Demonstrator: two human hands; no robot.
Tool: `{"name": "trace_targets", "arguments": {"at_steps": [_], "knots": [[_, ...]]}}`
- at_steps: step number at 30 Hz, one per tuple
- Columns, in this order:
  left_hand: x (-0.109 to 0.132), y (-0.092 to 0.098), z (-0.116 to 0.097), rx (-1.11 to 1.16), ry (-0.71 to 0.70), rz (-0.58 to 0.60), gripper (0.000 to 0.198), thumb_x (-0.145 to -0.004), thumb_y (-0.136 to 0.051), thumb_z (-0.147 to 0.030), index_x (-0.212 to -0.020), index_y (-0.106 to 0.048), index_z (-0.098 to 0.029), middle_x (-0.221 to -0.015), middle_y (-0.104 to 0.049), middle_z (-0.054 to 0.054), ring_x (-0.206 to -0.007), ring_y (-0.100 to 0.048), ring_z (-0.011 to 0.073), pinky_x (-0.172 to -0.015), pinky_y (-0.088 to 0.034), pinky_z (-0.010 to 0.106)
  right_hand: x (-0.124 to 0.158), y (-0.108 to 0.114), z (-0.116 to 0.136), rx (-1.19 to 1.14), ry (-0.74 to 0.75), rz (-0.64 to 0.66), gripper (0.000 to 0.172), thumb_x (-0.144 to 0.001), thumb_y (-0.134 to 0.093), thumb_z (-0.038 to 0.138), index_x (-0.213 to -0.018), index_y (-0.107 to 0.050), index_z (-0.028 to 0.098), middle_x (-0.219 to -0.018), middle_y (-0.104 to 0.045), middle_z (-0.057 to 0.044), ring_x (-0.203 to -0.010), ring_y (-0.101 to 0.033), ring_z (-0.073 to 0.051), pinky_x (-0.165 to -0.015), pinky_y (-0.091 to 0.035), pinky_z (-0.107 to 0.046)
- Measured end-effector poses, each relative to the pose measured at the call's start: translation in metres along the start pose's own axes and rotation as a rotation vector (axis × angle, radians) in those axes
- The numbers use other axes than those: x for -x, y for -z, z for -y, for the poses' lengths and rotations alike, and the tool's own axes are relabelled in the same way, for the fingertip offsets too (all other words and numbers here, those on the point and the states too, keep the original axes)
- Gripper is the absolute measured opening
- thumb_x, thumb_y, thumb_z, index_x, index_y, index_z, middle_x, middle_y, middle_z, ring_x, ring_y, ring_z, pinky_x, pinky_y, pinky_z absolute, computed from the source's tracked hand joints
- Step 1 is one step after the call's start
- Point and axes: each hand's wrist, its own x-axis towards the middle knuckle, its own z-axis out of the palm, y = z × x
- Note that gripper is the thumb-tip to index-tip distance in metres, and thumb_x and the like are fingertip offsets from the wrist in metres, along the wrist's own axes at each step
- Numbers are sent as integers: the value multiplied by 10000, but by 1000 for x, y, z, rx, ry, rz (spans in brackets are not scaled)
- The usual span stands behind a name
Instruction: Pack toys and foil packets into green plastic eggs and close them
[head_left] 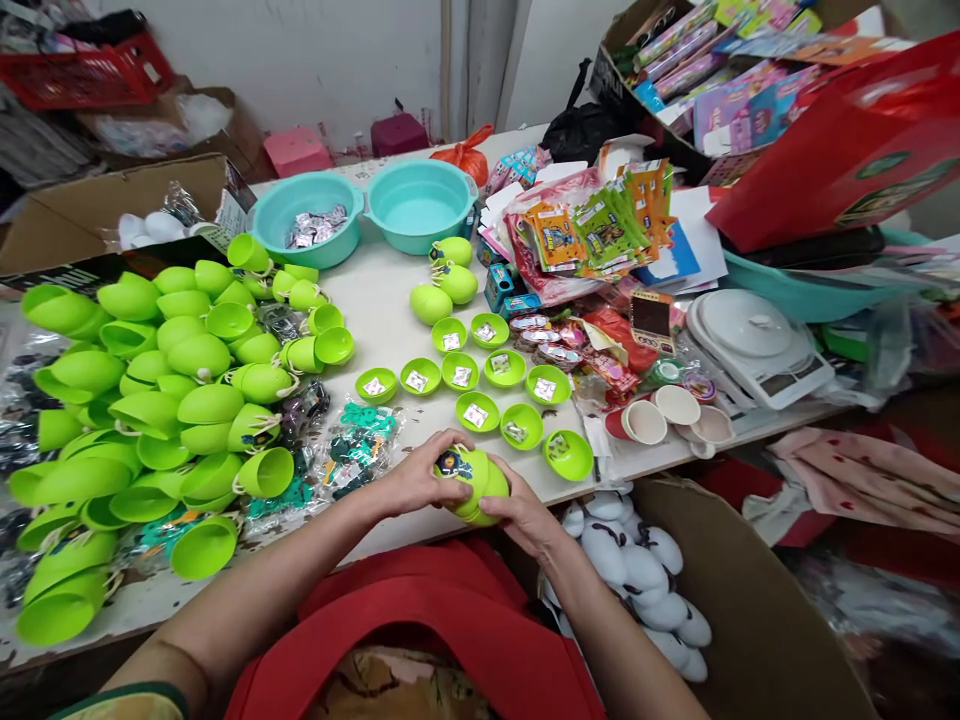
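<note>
Both hands meet at the table's front edge around a lime-green plastic egg with a dark printed figure. My left hand grips its left side, while my right hand wraps the right side. A seam shows between its parts; I cannot tell whether it is fully closed. Just beyond, several green half shells lie open side up, each with a small silvery packet inside. Farther back are several whole green eggs. Many empty green shells, some with cords, are heaped on the left.
Bagged teal pieces lie left of my hands. Two turquoise basins stand at the back, one holding silvery packets. On the right are snack packs, paper cups and a white scale. A carton below holds white eggs.
</note>
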Motion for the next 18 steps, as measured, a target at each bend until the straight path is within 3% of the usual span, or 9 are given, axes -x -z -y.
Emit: {"name": "trace_targets", "arguments": {"at_steps": [5,9,14,18], "knots": [[5,9,-11,-236,20,-106,458,-688,-669,-252,-1132,-556,-256,-852,-547,-24,-671,-510,105,-481,-425,149,-2,-6,10,202,100,-15,986,-480,-909,244,-1357,-458,251,-1219,-647,-69,-1076,-622,-289,-899,-514,-396],[13,15,-18,-131,93,-5,482,-737,-639,-303,-1197,-494,-284,-888,-527,-17,-632,-537,105,-429,-458,162,-2,-10,22,366,158,10,946,-495,-912,294,-1338,-488,238,-1232,-626,-75,-1085,-605,-298,-906,-502,-404],[21,19,-15,-77,45,44,545,-710,-700,-324,-1208,-480,-291,-877,-511,-23,-618,-549,94,-411,-475,153,0,-18,28,475,172,3,953,-475,-921,293,-1330,-502,245,-1246,-603,-68,-1103,-587,-298,-924,-490,-394],[16,17,-9,120,127,-45,515,-740,-655,-395,-1195,-449,-267,-745,-542,-42,-474,-554,88,-341,-392,130,-7,-29,25,356,151,-119,840,-543,-879,377,-1286,-510,242,-1160,-622,-55,-1004,-610,-268,-844,-523,-378]]}}
